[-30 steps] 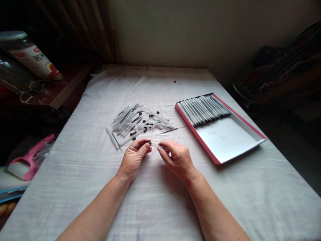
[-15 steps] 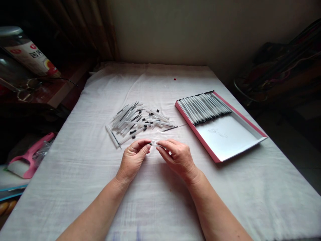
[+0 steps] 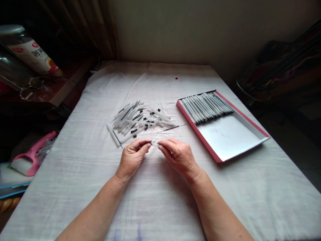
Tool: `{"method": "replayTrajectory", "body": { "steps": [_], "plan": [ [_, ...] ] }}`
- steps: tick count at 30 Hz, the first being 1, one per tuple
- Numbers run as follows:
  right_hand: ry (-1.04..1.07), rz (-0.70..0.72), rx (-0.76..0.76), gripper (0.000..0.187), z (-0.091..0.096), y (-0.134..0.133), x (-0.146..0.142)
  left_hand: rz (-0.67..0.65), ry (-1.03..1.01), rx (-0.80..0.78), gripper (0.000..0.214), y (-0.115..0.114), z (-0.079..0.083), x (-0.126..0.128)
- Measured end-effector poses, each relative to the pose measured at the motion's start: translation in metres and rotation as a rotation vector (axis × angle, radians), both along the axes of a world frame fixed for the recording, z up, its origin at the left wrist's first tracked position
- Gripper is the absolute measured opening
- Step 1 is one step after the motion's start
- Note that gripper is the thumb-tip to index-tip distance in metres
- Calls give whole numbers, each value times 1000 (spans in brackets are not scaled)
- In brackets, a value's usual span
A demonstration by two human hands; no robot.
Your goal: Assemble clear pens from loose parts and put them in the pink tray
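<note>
Over the near side of the tablecloth, my left hand (image 3: 132, 157) and my right hand (image 3: 179, 157) meet fingertip to fingertip. Between them a small clear pen part (image 3: 154, 143) bridges the gap. My left thumb and forefinger pinch a dark piece at its left end. The right fingers are closed on its whitish end, and most of it is hidden by them. Just beyond my hands lies a loose heap of pen parts (image 3: 129, 117): white barrels, dark refills and small black plugs (image 3: 134, 136). A single refill (image 3: 173, 128) lies apart, right of the heap.
To the right, a pink-edged shallow box (image 3: 208, 147) holds a row of pens (image 3: 205, 107) along its far part. Two small bits, including a red one (image 3: 176, 78), lie far back. Pink-handled scissors (image 3: 35, 154), a jar (image 3: 32, 50) and eyeglasses (image 3: 28, 92) are at left.
The whole view has shifted slightly. Both hands keep their pinch on the pen part, with the right fingertips a touch farther from the left.
</note>
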State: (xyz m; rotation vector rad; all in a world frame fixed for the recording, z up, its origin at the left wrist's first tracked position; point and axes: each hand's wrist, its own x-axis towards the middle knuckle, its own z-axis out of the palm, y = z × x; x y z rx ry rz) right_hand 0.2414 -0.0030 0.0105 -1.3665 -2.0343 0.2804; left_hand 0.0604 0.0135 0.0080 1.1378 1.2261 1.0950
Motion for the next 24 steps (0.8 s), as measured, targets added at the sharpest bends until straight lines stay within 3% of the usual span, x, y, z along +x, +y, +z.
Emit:
{"method": "replayTrajectory", "body": {
  "steps": [3, 5, 7, 11, 16, 20, 24],
  "plan": [
    [64, -33, -70, 24, -1, 0, 0, -2, -9, -13, 28, 0, 1, 0],
    [73, -35, -96, 17, 0, -1, 1, -14, -10, -28, 29, 0, 2, -1],
    [50, -7, -73, 10, 1, -1, 2, -29, -3, -43, 32, 0, 3, -1],
    [5, 14, -11, 17, 3, 0, 3, -35, 12, -51, 32, 0, 3, -3],
    [56, -11, -94, 27, 2, 0, 5, -14, -28, -69, 29, 1, 1, -3],
    [13, 0, -103, 12, 3, 1, 7, -2, -44, -81, 32, 2, 3, -1],
    [-6, 15, -107, 20, 4, 0, 7, -15, -69, -83, 31, 1, 5, 0]
  ]
}}
